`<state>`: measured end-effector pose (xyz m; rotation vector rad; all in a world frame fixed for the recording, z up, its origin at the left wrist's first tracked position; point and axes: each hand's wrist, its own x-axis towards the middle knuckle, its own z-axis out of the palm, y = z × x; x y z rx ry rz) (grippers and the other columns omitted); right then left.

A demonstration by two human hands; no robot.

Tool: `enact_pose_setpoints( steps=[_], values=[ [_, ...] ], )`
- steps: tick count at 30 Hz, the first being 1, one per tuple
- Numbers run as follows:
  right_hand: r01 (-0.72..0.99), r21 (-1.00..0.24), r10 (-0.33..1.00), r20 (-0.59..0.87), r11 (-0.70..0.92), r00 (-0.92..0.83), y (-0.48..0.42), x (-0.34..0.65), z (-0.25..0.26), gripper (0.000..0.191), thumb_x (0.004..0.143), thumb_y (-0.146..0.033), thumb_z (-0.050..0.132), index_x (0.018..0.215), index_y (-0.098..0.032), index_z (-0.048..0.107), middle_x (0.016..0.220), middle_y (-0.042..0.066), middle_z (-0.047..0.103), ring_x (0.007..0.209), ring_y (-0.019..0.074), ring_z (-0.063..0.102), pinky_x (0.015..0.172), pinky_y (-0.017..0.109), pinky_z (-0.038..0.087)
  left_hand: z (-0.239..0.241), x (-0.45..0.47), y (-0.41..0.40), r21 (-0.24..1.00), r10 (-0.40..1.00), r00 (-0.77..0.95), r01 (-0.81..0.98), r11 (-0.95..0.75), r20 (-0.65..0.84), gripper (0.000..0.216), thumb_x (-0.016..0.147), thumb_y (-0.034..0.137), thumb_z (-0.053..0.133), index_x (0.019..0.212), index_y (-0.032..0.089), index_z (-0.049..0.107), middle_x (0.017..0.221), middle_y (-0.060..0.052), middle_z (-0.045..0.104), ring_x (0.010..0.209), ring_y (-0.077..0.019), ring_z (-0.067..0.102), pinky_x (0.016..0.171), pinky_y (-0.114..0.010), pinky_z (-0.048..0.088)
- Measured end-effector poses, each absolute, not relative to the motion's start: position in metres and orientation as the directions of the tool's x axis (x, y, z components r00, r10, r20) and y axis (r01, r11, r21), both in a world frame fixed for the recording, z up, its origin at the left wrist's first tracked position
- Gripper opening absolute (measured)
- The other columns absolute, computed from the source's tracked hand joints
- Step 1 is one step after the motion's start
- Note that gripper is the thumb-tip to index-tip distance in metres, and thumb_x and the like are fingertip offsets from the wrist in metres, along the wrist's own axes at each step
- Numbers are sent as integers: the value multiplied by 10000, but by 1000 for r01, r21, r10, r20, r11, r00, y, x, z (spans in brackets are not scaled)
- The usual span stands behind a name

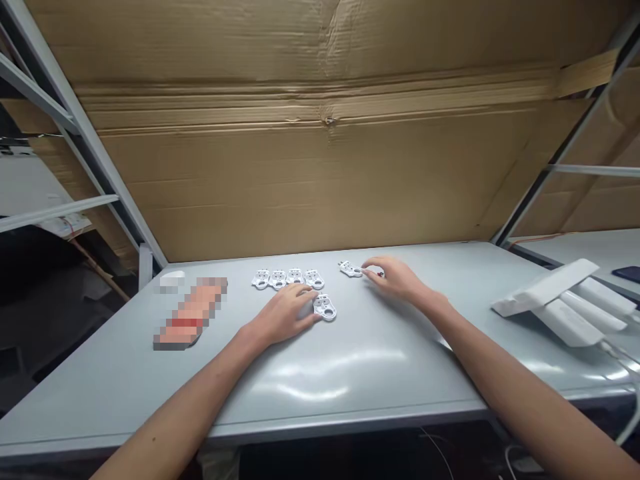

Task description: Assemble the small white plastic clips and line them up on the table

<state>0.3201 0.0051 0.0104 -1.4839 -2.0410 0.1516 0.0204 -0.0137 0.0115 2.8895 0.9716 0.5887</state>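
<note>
Fingers point(374, 262) of the right hand point(397, 279) are pinching the far white part point(350, 269) at its right end, thumb and forefinger meeting on the rim, while the left thumb and forefinger are bracketing the left side of the near white part point(326, 308); whether they are gripping it or only steadying it, I cannot tell. That end hold is probably serving to let most of the far part show, and the left hand point(284, 315) is perhaps guarding the near part from sliding on the smooth grey tabletop point(350, 393). Just beyond the left knuckles, a row of four white parts point(287, 279) is lying side by side, each showing a round opening toward the person, seemingly lined up so that all are facing alike. A pixelated orange item point(193, 315) is lying well apart to the left, and a white device point(565, 303) with cables is resting far to the right, both apparently placed to give the hands room. Both forearms are reaching in from the near edge and converging toward the middle. The left hand is lying low, palm down, its thumb spreading away from the fingers; the right hand is arching a little farther out, wrist bending and fingertips pointing left.
</note>
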Motion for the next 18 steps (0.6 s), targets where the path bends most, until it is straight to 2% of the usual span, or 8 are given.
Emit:
enact_pose_setpoints(
  steps=[4, 6, 8, 12, 18],
  values=[
    [647, -380, 738, 488, 661, -466, -16, 276, 13, 303, 909, -348, 573, 1177, -244, 670, 1220, 102, 672, 1124, 286, 611, 982, 464, 469, 11, 18, -11, 165, 652, 647, 648, -743, 396, 450, 980, 474, 461, 1300, 173, 563, 1374, -170, 537, 1281, -337, 483, 1066, -523, 390],
    [574, -328, 658, 464, 750, -593, -26, 256, 14, 370, 913, -355, 588, 1264, -245, 624, 1280, 113, 641, 1169, 276, 590, 1000, 455, 464, 9, 15, -8, 180, 708, 588, 706, -685, 390, 499, 1012, 488, 360, 1335, 146, 527, 1390, -179, 527, 1312, -336, 460, 1088, -529, 360],
    [535, -301, 613, 418, 790, -670, -32, 245, 15, 379, 907, -343, 605, 1272, -240, 620, 1290, 124, 633, 1172, 274, 591, 988, 453, 476, 7, 12, -6, 198, 751, 554, 741, -641, 358, 535, 1022, 501, 306, 1366, 136, 494, 1414, -178, 511, 1338, -332, 440, 1106, -525, 336],
    [552, -265, 613, 354, 790, -707, -32, 249, 16, 275, 904, -305, 601, 1148, -210, 685, 1264, 132, 642, 1115, 268, 622, 930, 418, 510, 6, 11, -5, 215, 771, 583, 743, -634, 256, 606, 1019, 540, 267, 1438, 128, 418, 1510, -182, 405, 1414, -324, 343, 1142, -529, 280],
    [667, -139, 648, 445, 732, -618, -16, 260, 4, 264, 920, -187, 510, 1128, -181, 672, 1195, 129, 669, 1076, 271, 624, 929, 452, 510, 4, 22, -7, 165, 772, 613, 754, -636, 169, 658, 1013, 588, 206, 1495, 168, 360, 1577, -121, 301, 1471, -286, 228, 1193, -494, 165]
  ],
)
